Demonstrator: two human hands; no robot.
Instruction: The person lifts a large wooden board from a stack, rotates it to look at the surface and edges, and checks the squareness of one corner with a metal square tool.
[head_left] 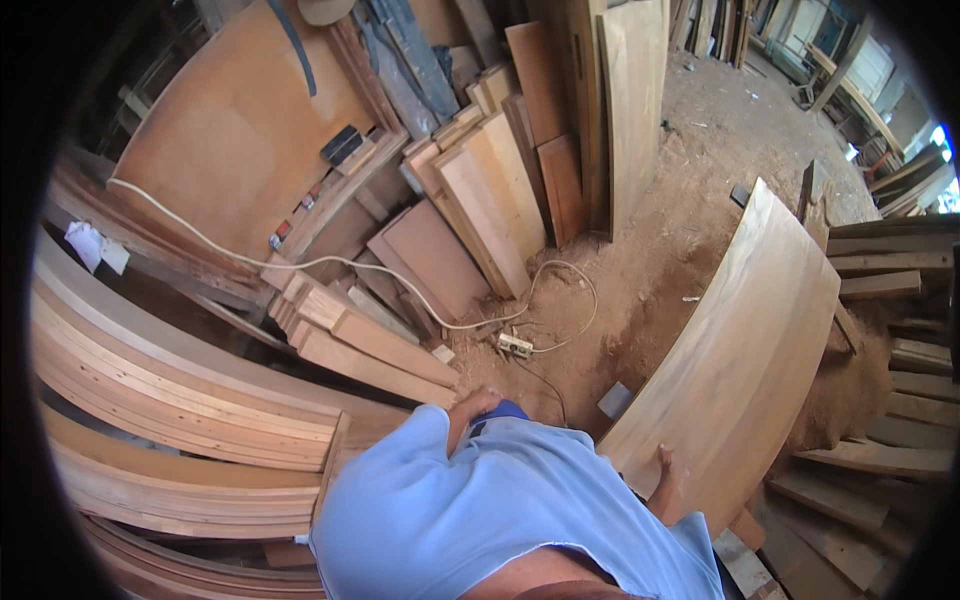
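Three o'clock: broad panel [740, 350], pale wood, smooth, matt, streaked grain. Six o'clock: shirt [480, 500], matt cloth, creased. Eight o'clock: stacked boards [180, 410], smooth wood. Ten o'clock: tan sheet [230, 130], smooth, faint sheen. Two o'clock: floor [700, 160], rough, dusty.

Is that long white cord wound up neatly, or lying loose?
Lying loose: the white cord trails past the leaning boards and makes one wide curve on the sawdust-strewn floor beside a pale block.
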